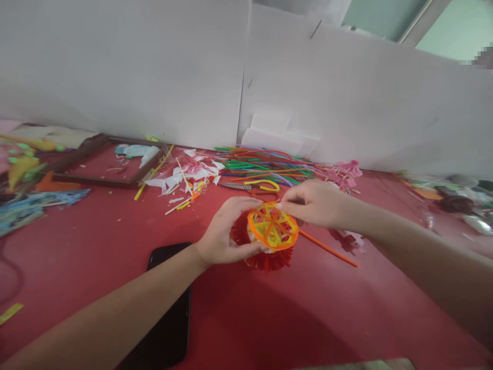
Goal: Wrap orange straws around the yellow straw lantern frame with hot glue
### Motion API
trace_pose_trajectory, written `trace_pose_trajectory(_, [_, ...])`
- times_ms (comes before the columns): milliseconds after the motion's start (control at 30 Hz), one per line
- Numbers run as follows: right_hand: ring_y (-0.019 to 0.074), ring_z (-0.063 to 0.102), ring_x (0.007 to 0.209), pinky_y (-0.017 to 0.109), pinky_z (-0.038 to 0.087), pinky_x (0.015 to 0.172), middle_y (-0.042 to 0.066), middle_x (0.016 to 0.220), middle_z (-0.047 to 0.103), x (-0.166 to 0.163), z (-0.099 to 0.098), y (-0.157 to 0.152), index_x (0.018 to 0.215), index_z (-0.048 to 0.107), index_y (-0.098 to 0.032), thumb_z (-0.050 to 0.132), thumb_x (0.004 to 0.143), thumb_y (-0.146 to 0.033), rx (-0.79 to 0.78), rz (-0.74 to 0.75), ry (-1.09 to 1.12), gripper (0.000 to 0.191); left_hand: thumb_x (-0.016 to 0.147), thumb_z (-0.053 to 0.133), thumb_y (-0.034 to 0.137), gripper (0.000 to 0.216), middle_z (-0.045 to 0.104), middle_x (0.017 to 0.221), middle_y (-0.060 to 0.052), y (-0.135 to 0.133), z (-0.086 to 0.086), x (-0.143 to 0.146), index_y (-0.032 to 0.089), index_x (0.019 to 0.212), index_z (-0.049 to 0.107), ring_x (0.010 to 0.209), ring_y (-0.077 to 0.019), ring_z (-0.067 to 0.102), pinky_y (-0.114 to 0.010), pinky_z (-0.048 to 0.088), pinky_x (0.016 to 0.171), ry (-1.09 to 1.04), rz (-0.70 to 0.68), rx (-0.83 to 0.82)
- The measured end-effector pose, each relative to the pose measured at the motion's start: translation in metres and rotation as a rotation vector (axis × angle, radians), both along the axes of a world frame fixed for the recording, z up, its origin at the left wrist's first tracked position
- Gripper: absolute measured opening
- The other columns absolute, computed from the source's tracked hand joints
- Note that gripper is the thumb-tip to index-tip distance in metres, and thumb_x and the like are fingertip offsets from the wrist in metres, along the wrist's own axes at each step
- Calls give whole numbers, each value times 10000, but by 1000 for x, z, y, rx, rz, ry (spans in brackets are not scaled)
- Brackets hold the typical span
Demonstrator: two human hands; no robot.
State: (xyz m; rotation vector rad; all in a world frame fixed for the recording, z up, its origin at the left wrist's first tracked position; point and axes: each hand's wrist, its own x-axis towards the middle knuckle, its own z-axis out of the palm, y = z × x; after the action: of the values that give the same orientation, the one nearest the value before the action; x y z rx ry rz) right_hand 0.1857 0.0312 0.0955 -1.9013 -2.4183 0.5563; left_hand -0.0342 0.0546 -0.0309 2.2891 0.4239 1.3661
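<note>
My left hand (225, 232) is closed round a small round craft piece (272, 228), an orange ring with yellow spokes on top and a red fringe beneath. My right hand (314, 203) pinches the far rim of the ring with its fingertips. An orange pipe cleaner (329, 249) runs from the piece out to the right across the red table (115, 241).
A black phone (171, 329) lies under my left forearm. Behind my hands sit a heap of coloured pipe cleaners (265, 167), scissors (254, 186), paper scraps (181, 180) and pink fringe bits (346, 172). A wooden frame (102, 180) lies left; white boards (154, 72) wall the back.
</note>
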Motion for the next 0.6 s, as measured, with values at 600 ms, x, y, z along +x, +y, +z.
trace_pose_trajectory(600, [145,657,762,268,417,671,17,883,783,6,8,17,917,791,-211,604,861,-359,-45,164,28,245,924,651,325,516,656,1237,-102,7,-9,2,300,1428,541,1131,-226,626,-393,515,1002,41,-48,-163])
